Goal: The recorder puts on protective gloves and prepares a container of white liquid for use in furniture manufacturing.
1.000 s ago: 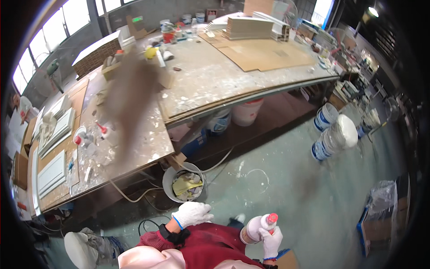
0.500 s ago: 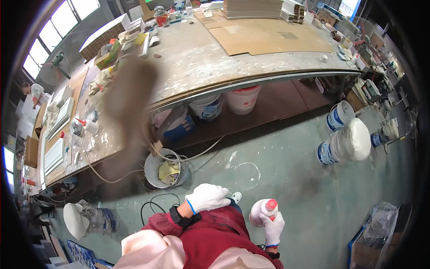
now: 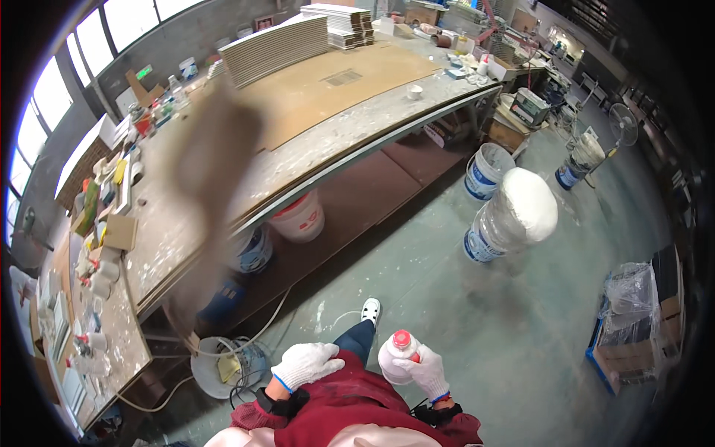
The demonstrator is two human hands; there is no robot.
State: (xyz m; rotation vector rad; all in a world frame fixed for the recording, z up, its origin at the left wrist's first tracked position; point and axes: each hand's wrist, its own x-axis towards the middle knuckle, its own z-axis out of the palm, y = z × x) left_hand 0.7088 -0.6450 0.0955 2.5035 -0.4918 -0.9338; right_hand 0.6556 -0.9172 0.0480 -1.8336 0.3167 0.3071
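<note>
My right hand (image 3: pixel 427 372), in a white knit glove, is closed round a whitish plastic bottle (image 3: pixel 392 363). The bottle has a red cap and is held upright in front of my right thigh. My left hand (image 3: pixel 307 365), gloved the same way with a blue cuff edge, rests by the front of my dark red apron (image 3: pixel 335 402). Its fingers lie loosely stretched towards the right, and I see nothing in them.
A long worktable (image 3: pixel 357 115) carries cardboard and stacked panels (image 3: pixel 275 48). Under it stand buckets (image 3: pixel 299 217). A grey bucket (image 3: pixel 216 372) with a hose is at left. Wrapped, white-topped stool-like bucket (image 3: pixel 525 208) stands right. A brown blur hides part of the table.
My view has swung to the right and I have stepped forward along the table, one foot out ahead. The bottle stays in my right hand and has come closer to my left hand.
</note>
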